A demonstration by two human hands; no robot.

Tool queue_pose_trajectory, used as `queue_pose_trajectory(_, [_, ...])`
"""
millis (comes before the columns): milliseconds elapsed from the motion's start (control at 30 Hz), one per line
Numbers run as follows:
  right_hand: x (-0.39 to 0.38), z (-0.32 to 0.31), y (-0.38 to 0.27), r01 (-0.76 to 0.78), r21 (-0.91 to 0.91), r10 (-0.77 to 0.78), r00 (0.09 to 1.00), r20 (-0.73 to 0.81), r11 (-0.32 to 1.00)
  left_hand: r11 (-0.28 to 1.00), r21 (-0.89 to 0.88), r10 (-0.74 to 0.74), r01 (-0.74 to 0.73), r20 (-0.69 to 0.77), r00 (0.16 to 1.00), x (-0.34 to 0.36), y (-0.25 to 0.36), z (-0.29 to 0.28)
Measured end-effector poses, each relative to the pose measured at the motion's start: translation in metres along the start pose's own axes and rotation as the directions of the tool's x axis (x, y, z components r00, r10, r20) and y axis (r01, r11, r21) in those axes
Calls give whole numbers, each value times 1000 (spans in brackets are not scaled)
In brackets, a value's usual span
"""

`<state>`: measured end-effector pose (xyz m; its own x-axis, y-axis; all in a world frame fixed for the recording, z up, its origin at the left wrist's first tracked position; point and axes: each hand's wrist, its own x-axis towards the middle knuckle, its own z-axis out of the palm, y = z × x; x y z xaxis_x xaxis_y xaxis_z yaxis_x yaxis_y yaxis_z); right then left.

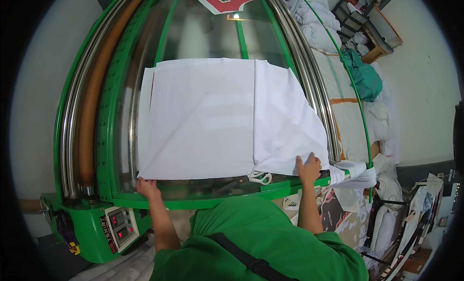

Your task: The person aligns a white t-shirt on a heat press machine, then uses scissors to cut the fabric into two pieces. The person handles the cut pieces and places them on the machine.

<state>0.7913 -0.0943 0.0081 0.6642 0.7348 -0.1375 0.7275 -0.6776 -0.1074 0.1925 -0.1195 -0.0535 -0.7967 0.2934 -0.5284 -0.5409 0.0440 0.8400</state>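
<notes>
A large white sheet [198, 116] lies on the green machine's clear bed, with a white fabric piece [282, 131] over its right part; a thin red strip shows at the left edge. My left hand [148, 187] pinches the sheet's near left corner. My right hand [308, 170] grips the fabric near its lower right corner. Scissors [262, 178] with white handles stick out from under the near edge between my hands, their blades partly hidden. A red-and-white cut piece [226, 1] lies at the far end of the bed.
The green machine [105, 150] has metal and brown rollers [87, 145] at the left, rollers [325, 126] at the right, and a control panel [121, 228] at lower left. White bundles [314, 20] and a teal bag [362, 78] are piled at the right, beside a green rail.
</notes>
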Motion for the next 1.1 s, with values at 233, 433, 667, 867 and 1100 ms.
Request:
queue_pose_trajectory(233, [0,12,-3,80,-48,-79,997,19,996,943,-330,46,-50,-20,999,41,-9,-24])
queue_pose_trajectory(433, [22,4,-2,87,-79,-83,995,51,993,978,5,206,-210,-221,953,29,6,-11])
queue_pose_trajectory(667, [102,3,-28,331,35,-320,931,-175,943,554,405,707,-727,232,668,76,46,99])
queue_pose_trajectory(867, [205,-20,-168,671,236,-654,740,-156,703,468,351,541,-811,611,577,148,60,275])
queue_pose_trajectory(1100, [277,5,-297,736,252,-728,670,-143,628,185,754,405,-630,526,748,173,67,401])
